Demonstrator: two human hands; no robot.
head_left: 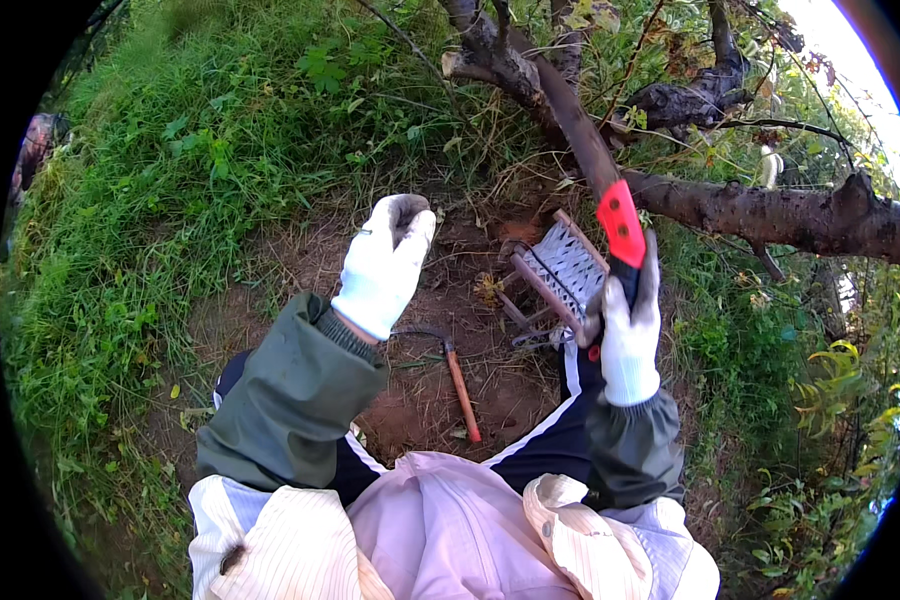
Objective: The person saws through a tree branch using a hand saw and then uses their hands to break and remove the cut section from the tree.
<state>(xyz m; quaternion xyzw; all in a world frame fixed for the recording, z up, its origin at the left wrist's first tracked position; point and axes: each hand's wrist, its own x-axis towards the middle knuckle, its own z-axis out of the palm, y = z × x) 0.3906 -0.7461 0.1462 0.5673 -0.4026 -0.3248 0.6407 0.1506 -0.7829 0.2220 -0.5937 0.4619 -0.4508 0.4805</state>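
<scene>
Both my hands wear white work gloves with dirty grey palms. My right hand (632, 335) holds a pruning saw (620, 222) by its red and black handle, with the thumb on one side and the fingers along the other. The long, brownish blade points up and away, its far end overlapping the tree branches. My left hand (385, 265) is raised over the bare soil, fingers curled in toward the thumb. I see nothing inside its curl. Below and between my hands, a sickle (460, 390) with an orange-brown wooden handle lies on the ground, its curved blade toward the left hand.
A small low stool (568, 265) with a woven grey seat stands just left of the saw handle. A thick tree limb (770, 212) crosses at the right, and a cut branch (495, 65) hangs at the top. Grass (170, 220) covers the left side.
</scene>
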